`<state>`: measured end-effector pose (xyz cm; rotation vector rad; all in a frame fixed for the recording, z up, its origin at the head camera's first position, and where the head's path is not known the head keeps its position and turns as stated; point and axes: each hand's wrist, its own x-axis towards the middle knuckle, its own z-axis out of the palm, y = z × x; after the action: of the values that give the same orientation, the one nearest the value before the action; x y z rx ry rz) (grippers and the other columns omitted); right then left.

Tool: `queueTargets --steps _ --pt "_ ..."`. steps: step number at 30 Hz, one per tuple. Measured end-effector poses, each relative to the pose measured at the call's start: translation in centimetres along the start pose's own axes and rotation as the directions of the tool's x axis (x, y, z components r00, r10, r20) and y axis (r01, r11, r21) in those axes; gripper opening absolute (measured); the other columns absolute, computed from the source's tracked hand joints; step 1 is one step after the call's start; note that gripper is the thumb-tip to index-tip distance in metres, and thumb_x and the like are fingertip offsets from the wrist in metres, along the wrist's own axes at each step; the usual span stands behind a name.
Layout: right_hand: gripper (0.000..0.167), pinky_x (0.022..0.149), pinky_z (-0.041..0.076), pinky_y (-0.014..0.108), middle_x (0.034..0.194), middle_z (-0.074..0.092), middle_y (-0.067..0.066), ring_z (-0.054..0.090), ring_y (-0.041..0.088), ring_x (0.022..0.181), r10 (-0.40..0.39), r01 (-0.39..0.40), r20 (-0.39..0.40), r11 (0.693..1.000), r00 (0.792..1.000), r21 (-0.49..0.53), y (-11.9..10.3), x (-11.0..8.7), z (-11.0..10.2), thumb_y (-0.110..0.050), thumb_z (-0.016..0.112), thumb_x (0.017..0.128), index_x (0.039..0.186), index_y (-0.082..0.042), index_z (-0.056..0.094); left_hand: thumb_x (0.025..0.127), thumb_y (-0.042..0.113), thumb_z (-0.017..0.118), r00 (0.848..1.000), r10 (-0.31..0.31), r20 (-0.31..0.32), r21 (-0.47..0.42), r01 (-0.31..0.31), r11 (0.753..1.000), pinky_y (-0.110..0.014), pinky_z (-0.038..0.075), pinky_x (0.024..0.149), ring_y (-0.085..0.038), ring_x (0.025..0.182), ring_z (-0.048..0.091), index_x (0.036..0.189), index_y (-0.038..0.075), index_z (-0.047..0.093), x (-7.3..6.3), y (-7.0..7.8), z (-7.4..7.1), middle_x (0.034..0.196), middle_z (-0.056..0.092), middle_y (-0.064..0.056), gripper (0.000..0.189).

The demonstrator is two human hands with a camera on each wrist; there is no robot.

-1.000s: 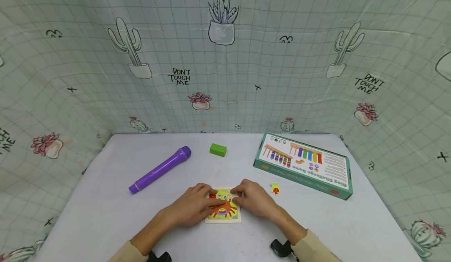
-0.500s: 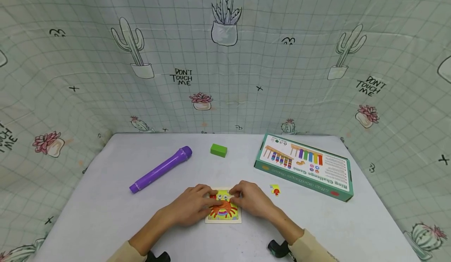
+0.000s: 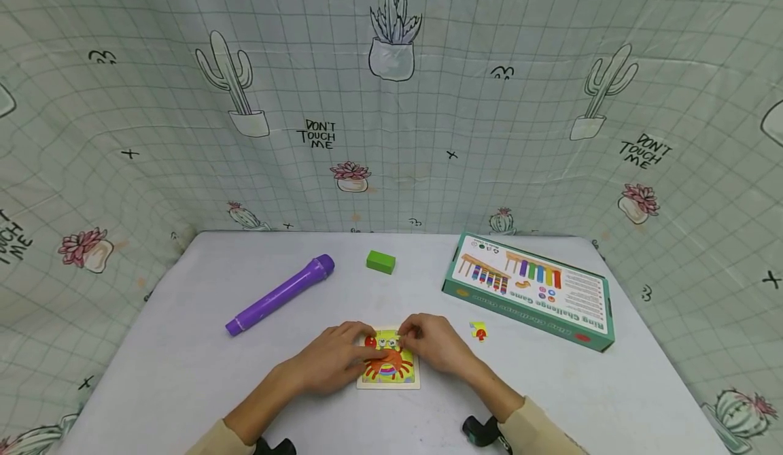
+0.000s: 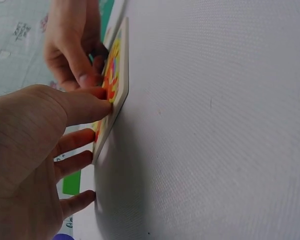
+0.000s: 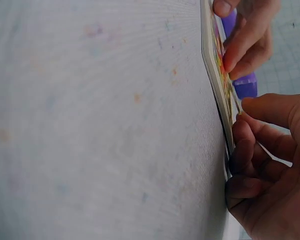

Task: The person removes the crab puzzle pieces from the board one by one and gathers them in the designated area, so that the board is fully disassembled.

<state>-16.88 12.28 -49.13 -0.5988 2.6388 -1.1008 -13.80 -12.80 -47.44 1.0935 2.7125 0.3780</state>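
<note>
- Currently, the crab puzzle (image 3: 389,385) lies on the white table (image 3: 342,428), between the two hands.
- The left hand (image 3: 329,361) rests on it without clenching, thumb over the crab, other fingers near its left edge.
- The right hand (image 3: 436,344) seems to pinch a thin piece (image 5: 238,107) between thumb and forefinger at the puzzle's right side, its other fingers curled.
- Another piece, the loose one (image 3: 479,331), lies untouched to the right of that hand.
- The puzzle looks wooden, so probably light and stiff; it may slide if pushed, and its pale rim suits steadying. The small, rigid-looking pieces are best taken by opposite edges.
</note>
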Motion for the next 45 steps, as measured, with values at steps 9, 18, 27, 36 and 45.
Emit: queueTargets --steps 9,18,27,36,45 --pt "0.004 0.063 0.044 0.023 0.076 0.060 -0.007 0.055 0.009 0.071 0.022 -0.022 -0.003 0.999 1.000 0.033 -0.1 0.3 0.2 -0.018 0.071 0.093 0.090 -0.017 0.069 0.101 0.028 0.058 0.999 -0.026 0.019 -0.004 0.026 1.000 -0.054 0.040 0.107 -0.025 0.135 0.044 0.141 0.043 0.056 0.2 0.0 0.1 0.143 0.050 -0.002 0.043" --pt "0.004 0.064 0.046 0.024 0.076 0.062 -0.008 0.056 0.010 0.072 0.016 -0.016 0.004 0.999 1.000 0.036 -0.2 0.4 0.0 -0.018 0.074 0.091 0.090 -0.016 0.070 0.101 0.029 0.059 1.000 -0.020 0.013 0.012 0.020 1.000 -0.054 0.042 0.105 -0.025 0.133 0.045 0.140 0.044 0.057 0.3 -0.2 0.2 0.142 0.051 -0.002 0.042" --pt "0.004 0.066 0.049 0.024 0.080 0.064 -0.006 0.059 0.011 0.074 0.036 -0.032 -0.038 0.995 0.999 0.091 -0.1 0.1 -1.2 -0.017 0.073 0.092 0.091 -0.015 0.071 0.101 0.027 0.059 1.000 -0.023 0.011 0.012 0.023 1.000 -0.054 0.042 0.104 -0.025 0.133 0.045 0.140 0.042 0.058 0.4 -0.1 0.3 0.142 0.051 -0.002 0.042" --pt "0.004 0.060 0.048 0.025 0.078 0.065 -0.005 0.059 0.011 0.069 0.109 -0.100 -0.113 0.991 0.988 0.087 1.7 -1.1 -3.4 -0.016 0.076 0.089 0.091 -0.016 0.072 0.100 0.028 0.060 1.000 -0.027 0.011 0.023 0.026 0.999 -0.054 0.042 0.105 -0.026 0.133 0.046 0.140 0.042 0.058 0.3 -0.1 0.2 0.141 0.051 -0.002 0.042" --pt "0.004 0.063 0.049 0.026 0.081 0.067 -0.005 0.059 0.014 0.072 0.143 -0.135 -0.113 0.988 0.983 0.076 4.2 -2.6 -5.6 -0.017 0.074 0.090 0.094 -0.015 0.074 0.101 0.026 0.059 1.000 -0.016 -0.011 0.023 0.017 1.000 -0.053 0.041 0.106 -0.025 0.134 0.045 0.139 0.041 0.059 0.4 0.0 0.3 0.141 0.052 -0.002 0.041"
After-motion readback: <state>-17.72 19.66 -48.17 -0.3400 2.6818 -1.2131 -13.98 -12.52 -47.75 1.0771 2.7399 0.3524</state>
